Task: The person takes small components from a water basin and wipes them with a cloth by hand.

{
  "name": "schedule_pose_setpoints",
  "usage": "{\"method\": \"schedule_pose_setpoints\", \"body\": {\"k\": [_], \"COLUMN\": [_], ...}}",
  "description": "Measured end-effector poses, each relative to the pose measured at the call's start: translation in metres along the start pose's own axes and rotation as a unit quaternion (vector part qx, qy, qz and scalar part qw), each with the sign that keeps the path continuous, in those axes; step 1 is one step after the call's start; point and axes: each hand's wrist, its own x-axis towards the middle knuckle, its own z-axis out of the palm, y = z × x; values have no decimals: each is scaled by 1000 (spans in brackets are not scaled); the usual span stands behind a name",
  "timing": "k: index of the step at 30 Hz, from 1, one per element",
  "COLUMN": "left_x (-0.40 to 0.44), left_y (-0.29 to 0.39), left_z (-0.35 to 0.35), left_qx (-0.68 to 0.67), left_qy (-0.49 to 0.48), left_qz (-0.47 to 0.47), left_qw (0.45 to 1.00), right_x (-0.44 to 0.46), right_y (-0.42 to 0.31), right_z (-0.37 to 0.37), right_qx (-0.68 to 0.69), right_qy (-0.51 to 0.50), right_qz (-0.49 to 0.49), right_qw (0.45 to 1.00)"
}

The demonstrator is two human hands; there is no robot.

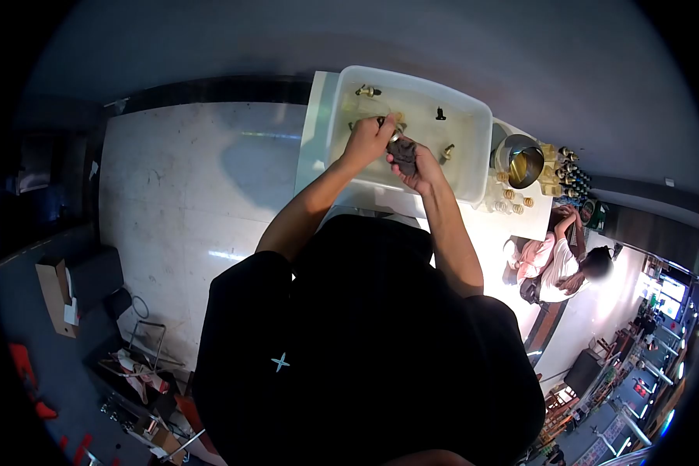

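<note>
My left hand (369, 141) is closed round a small black and gold-coloured piece (396, 135), mostly covered by the fingers. Pressed close beside it, my right hand (426, 169) grips a dark grey-brown cloth (402, 158), which touches the piece. Both hands are over a white plastic tub (483, 167) with shallow, yellowish liquid in it. Inside lie a clear bottle-like item with a gold and black top (369, 91), a small black piece (440, 113) and another gold and black piece (447, 152).
The tub stands on a white table (532, 221). Right of it are a metal pot (523, 161), several small glass jars (514, 200) and rows of bottles with dark tops (571, 175). Another person (559, 268) sits beyond the table's right end. A cardboard box (57, 297) stands far left.
</note>
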Motion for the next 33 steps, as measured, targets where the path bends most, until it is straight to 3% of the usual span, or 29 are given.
{"method": "schedule_pose_setpoints", "body": {"k": [2,6,11,14,17,24,27,30,33], "left_x": [-4,-6,-14,-20,-18,-19,-16,-12,-11], "left_y": [9,6,-3,-12,-24,-23,-19,-10,-15], "left_z": [-1,-9,-3,3,6,1,-6,-19,-22], "left_qx": [-49,85,3,-60,-171,-318,-325,-315,-351], "left_qy": [-25,-62,-37,-63,-118,-174,-201,-255,-305], "left_qz": [-20,86,107,-26,-179,-263,-290,-354,-430], "left_qw": [998,991,994,996,962,894,877,842,774], "right_x": [-2,-23,-12,-9,-7,-9,-10,-17,-32], "right_y": [3,-6,-4,-6,-6,-4,-1,-5,-11], "right_z": [0,30,15,15,17,18,17,18,30], "right_qx": [7,-20,-166,-197,-212,-251,-345,-523,-627], "right_qy": [32,80,49,79,109,139,159,131,65], "right_qz": [9,-22,-146,-184,-205,-227,-294,-458,-523], "right_qw": [999,996,974,960,949,931,877,706,573]}}
